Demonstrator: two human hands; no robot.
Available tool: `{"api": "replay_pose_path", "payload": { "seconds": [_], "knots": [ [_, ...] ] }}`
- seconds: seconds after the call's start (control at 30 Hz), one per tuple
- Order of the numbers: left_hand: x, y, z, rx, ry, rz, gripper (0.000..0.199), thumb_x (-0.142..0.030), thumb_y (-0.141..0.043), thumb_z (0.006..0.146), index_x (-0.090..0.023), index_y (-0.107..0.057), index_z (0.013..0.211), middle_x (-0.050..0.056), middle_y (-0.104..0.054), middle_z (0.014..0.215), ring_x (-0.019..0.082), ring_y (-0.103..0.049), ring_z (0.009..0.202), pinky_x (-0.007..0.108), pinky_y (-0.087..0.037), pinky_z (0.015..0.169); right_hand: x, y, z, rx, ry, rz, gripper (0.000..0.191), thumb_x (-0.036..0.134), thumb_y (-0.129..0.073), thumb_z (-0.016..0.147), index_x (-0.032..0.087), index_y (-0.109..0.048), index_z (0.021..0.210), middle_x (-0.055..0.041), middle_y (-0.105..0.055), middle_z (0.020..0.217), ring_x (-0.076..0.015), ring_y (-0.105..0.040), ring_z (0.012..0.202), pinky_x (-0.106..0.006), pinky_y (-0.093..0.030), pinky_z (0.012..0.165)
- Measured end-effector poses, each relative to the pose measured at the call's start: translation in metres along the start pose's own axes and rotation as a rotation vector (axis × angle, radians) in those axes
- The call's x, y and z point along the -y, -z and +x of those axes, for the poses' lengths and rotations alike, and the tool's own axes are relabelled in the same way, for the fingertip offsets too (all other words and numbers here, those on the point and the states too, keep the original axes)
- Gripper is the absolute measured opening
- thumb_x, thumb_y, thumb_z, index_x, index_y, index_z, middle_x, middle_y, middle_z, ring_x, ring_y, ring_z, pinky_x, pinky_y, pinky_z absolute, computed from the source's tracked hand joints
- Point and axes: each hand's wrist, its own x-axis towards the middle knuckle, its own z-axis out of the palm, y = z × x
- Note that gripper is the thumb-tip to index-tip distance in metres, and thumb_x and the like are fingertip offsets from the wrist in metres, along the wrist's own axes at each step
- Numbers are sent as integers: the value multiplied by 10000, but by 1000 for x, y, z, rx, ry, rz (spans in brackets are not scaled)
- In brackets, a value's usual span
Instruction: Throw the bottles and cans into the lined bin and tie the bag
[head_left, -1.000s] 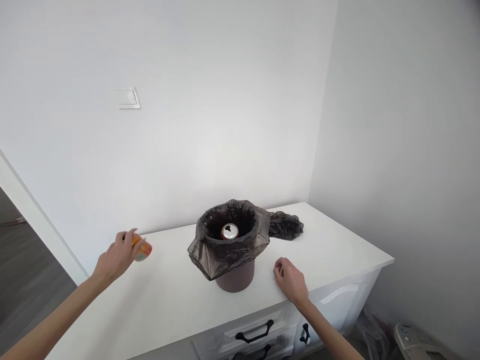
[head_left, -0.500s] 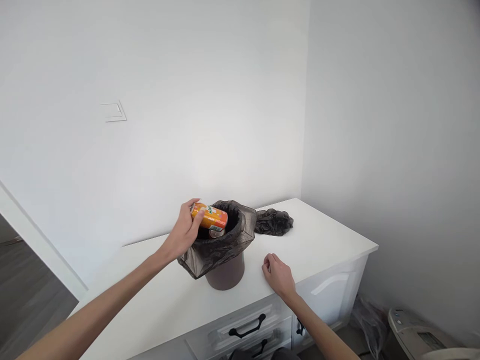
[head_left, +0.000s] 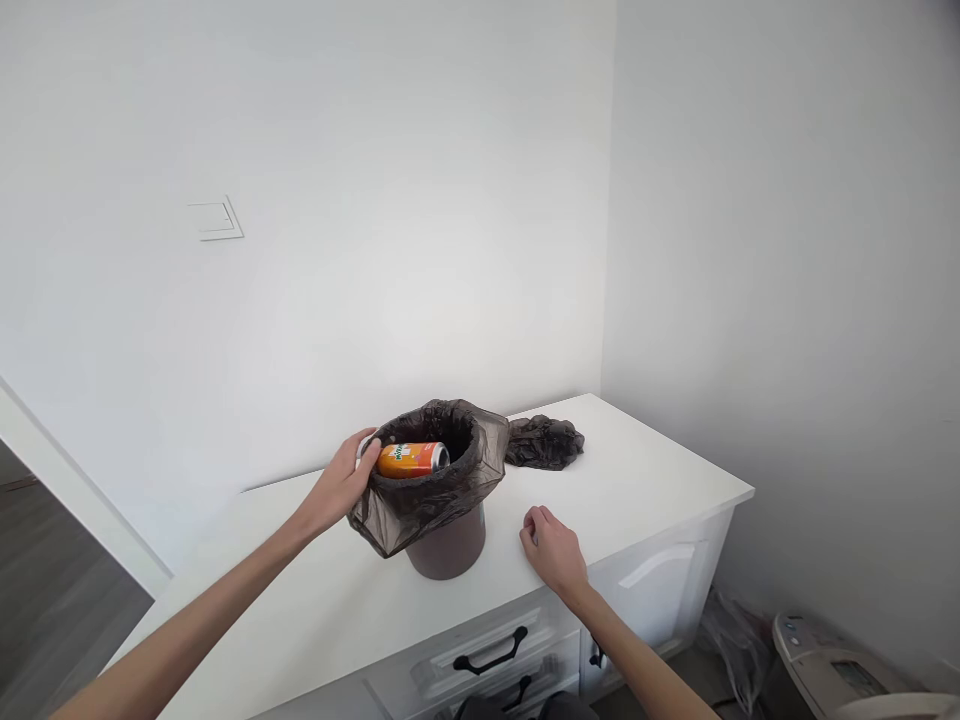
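An orange soda can (head_left: 412, 460) lies on its side in the mouth of a brown trash bin (head_left: 448, 548), tilted a little. A dark, see-through trash bag (head_left: 491, 450) lines the bin and hangs folded over its rim. At the left of the rim is my left hand (head_left: 346, 482), its thumb over the bag's edge near the can's left end and its fingers mostly hidden behind. My right hand (head_left: 555, 550) rests on the white cabinet top (head_left: 637, 470), right of the bin and apart from it, fingers curled in; nothing shows in them.
A crumpled dark plastic bag (head_left: 546, 443) lies on the cabinet behind the bin. Black handles (head_left: 491, 655) stick out from the drawers below. White walls stand behind and to the right. A grey appliance (head_left: 832, 670) and clear plastic (head_left: 739, 650) are at the lower right.
The can has gone from my left hand's grasp above the bin down into its mouth. My left hand has moved left to the rim. My right hand stays put.
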Motion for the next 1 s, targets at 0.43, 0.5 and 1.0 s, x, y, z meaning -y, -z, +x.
{"api": "replay_pose_path", "payload": {
  "seconds": [0.43, 0.5, 1.0],
  "knots": [
    [-7, 14, -37, 77, 137, -145, 485, -510, -601, 845, -258, -680, 1252, 85, -788, 1070, 374, -712, 1051, 409, -518, 850, 11, 6, 0, 143, -219, 573, 76, 205, -559, 859, 212, -608, 801, -31, -682, 884, -176, -638, 742, -265, -404, 650],
    [-6, 23, -51, 101, 134, -184, 522, -559, -664, 810, -272, -679, 1246, 77, -790, 995, 357, -730, 933, 375, -509, 740, 19, 16, 10, 222, -206, 652, 129, 283, -542, 904, 212, -647, 884, -38, -720, 882, -176, -672, 697, -277, -467, 634],
    [54, -18, -79, 250, 570, -1184, 455, -608, -697, 817, -179, -707, 970, 121, -768, 981, 272, -735, 888, 374, -584, 820, 114, 131, 90, 272, -388, 1500, 381, 208, -853, 740, 215, -628, 1047, -14, -746, 848, -142, -673, 669, -249, -577, 607]
  ]
}}
